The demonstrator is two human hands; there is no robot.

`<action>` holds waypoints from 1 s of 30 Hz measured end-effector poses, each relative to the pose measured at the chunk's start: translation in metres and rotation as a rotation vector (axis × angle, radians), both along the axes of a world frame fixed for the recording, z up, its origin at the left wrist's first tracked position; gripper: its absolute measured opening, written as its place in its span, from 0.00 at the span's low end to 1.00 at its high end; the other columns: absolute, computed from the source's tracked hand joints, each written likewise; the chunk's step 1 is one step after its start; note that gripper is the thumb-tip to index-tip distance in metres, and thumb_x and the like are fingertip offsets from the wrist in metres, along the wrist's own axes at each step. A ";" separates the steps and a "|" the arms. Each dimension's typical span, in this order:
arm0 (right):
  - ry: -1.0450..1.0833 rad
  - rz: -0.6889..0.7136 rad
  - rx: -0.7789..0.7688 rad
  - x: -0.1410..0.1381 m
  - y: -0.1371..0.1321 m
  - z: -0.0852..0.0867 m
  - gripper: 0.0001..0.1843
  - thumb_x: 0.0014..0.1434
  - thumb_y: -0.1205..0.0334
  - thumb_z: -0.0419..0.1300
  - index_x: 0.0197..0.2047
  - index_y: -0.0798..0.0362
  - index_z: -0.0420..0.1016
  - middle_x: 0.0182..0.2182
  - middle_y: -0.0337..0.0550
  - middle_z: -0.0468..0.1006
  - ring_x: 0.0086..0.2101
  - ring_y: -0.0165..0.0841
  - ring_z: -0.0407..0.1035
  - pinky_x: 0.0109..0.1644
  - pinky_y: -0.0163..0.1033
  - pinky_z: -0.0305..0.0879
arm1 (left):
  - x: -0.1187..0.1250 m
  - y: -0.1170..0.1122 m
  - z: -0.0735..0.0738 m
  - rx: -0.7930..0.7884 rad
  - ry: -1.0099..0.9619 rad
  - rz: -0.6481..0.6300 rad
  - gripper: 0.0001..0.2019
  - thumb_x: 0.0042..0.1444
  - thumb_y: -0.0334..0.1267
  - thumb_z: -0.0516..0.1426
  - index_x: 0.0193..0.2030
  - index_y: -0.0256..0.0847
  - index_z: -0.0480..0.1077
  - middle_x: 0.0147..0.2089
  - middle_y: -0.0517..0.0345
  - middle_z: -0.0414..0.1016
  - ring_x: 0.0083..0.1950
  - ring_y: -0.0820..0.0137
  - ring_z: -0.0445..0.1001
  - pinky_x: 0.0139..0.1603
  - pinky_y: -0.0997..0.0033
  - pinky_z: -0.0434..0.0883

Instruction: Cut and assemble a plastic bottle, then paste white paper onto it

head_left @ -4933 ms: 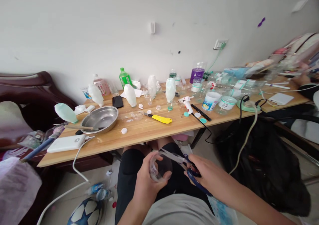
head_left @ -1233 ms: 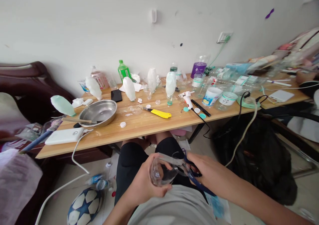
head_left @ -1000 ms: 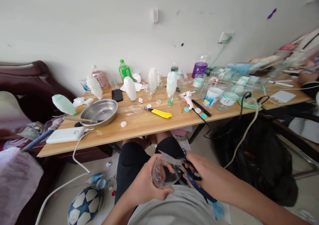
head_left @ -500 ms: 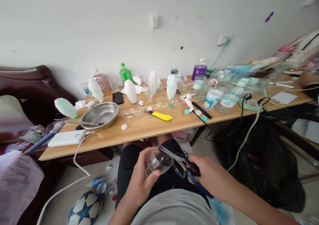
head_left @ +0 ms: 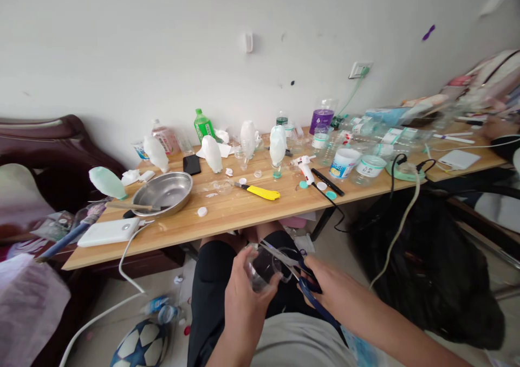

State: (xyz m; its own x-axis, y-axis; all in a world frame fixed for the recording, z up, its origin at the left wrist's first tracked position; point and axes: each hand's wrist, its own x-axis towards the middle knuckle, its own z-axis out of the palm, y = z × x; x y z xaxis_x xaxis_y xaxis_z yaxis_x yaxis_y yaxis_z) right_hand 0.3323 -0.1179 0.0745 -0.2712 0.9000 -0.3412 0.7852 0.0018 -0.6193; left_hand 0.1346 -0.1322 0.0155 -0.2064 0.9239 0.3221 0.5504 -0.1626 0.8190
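Two bare hands: both busy low over the lap, in front of the table edge; the left hand (head_left: 244, 296) is clamped round a clear, round, thin-walled plastic piece (head_left: 260, 269), the right hand (head_left: 329, 283) wrapped through the handles of a pair of dark-blue-handled metal scissors (head_left: 314, 300).
Scissor blades: spread, reaching across the rim of the plastic piece, with a clear curl of plastic beside them; whether they bite is hard to tell.
Danger spot: left fingertips sit right by that steel, so a slip could nick one; the flimsy wall might also buckle if squeezed, sending the cut astray or cracking the rim.
Tabletop: light wood-grain table (head_left: 227, 220), crowded, with a yellow-handled utility knife (head_left: 263, 192), a round stainless-steel basin (head_left: 179, 190) and a white glue gun (head_left: 305, 170).
Room: pale plain wall (head_left: 162, 42) behind, blue-and-white star-patterned football (head_left: 140, 345) on the floor, another person's hand (head_left: 495, 127) at far right.
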 end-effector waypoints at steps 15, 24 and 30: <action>-0.056 0.078 0.059 0.013 -0.002 -0.005 0.05 0.58 0.65 0.56 0.38 0.49 0.62 0.39 0.42 0.74 0.39 0.37 0.70 0.40 0.37 0.60 | -0.012 0.003 0.007 -0.118 -0.222 -0.176 0.31 0.45 0.35 0.66 0.57 0.47 0.63 0.46 0.59 0.76 0.38 0.70 0.74 0.43 0.68 0.72; -0.102 0.058 0.069 0.010 -0.002 -0.006 0.05 0.57 0.67 0.57 0.36 0.50 0.63 0.37 0.43 0.76 0.37 0.36 0.71 0.37 0.36 0.57 | -0.013 0.002 0.015 -0.137 -0.277 -0.213 0.29 0.45 0.35 0.66 0.54 0.46 0.64 0.45 0.58 0.76 0.36 0.72 0.70 0.39 0.71 0.71; -0.127 0.005 0.042 0.006 0.001 -0.003 0.06 0.54 0.68 0.60 0.34 0.50 0.66 0.33 0.41 0.79 0.34 0.36 0.73 0.34 0.35 0.54 | -0.018 0.004 0.021 -0.167 -0.331 -0.302 0.30 0.43 0.32 0.67 0.54 0.45 0.63 0.46 0.56 0.75 0.34 0.73 0.69 0.37 0.71 0.70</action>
